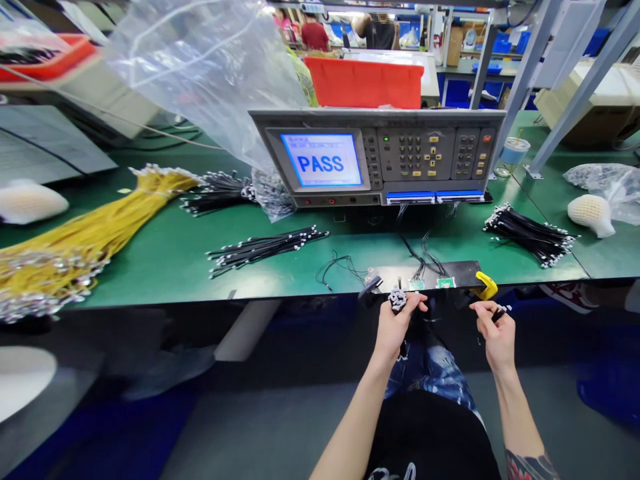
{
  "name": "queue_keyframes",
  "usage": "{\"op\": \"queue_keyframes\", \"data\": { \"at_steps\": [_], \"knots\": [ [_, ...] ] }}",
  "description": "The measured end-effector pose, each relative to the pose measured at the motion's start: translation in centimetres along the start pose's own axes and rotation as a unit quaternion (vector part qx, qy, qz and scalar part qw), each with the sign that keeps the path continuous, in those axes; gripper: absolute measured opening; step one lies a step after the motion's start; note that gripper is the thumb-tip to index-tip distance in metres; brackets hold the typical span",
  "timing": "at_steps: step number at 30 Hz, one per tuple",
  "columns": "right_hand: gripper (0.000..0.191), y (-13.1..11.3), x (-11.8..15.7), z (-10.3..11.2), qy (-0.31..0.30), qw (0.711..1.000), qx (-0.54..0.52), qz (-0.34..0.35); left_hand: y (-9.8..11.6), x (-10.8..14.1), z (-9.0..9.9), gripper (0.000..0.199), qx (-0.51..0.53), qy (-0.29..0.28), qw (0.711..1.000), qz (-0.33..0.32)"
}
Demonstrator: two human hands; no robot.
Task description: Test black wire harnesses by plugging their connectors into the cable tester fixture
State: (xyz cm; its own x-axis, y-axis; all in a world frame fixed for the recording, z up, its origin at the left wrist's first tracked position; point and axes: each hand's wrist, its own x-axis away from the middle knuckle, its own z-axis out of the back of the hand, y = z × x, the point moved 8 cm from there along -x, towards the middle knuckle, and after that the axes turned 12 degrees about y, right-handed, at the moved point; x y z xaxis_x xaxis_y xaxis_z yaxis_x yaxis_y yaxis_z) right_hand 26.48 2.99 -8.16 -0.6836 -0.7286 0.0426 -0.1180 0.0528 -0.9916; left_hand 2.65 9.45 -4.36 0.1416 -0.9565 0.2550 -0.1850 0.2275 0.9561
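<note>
My left hand is closed round a bundle of black cables, whose white connector ends stick up above the fist. A few black cables with small white ends show between the closed fingers of my right hand. Both hands are just in front of the bench edge, close to a black test fixture. The fixture carries two small green circuit boards, wired by black leads to a tester whose screen reads PASS. A yellow clamp handle sits at the fixture's right end.
Black cable bundles lie on the green bench: one bundle left, another right. Yellow cables fill the far left. A plastic bag hangs beside the tester; a red bin stands behind. Other people are in the background.
</note>
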Motion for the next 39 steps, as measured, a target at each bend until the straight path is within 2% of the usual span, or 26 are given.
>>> {"op": "queue_keyframes", "data": {
  "at_steps": [3, 7, 11, 16, 25, 30, 36, 39],
  "knots": [
    [0.038, -0.5, 0.2, 0.3, 0.005, 1.0, -0.017, 0.008, -0.7, -0.5, 0.2, 0.04, -0.002, 0.012, 1.0, -0.014],
    [0.037, -1.3, 1.1, -0.3, -0.018, 0.999, -0.042, 0.007, -1.1, -0.8, 0.2, 0.037, -0.014, 0.028, 0.999, -0.03],
    [0.042, -1.8, 1.9, -0.7, -0.039, 0.998, -0.047, -0.001, -0.9, -0.8, 0.3, 0.035, -0.017, 0.05, 0.998, -0.039],
    [0.043, -2.0, 2.4, -0.8, -0.053, 0.998, -0.028, -0.008, -0.3, -0.2, 0.1, 0.031, -0.011, 0.048, 0.998, -0.041],
    [0.043, -0.4, 2.2, -0.5, -0.084, 0.996, -0.022, -0.019, -0.1, 0.4, 0.1, 0.032, -0.006, 0.077, 0.995, -0.055],
    [0.047, 0.4, 1.6, -0.2, -0.083, 0.996, 0.019, -0.016, -0.3, 0.5, 0.1, 0.031, 0.002, 0.088, 0.994, -0.058],
    [0.047, -0.7, 2.0, -1.9, -0.06, 0.998, 0.03, -0.004, -0.7, 0.7, 0.0, 0.034, 0.013, 0.114, 0.992, -0.054],
    [0.045, -1.5, 2.0, -3.0, -0.051, 0.999, 0.019, 0.001, -0.5, 0.5, 0.0, 0.036, 0.016, 0.105, 0.993, -0.052]
  ]
}}
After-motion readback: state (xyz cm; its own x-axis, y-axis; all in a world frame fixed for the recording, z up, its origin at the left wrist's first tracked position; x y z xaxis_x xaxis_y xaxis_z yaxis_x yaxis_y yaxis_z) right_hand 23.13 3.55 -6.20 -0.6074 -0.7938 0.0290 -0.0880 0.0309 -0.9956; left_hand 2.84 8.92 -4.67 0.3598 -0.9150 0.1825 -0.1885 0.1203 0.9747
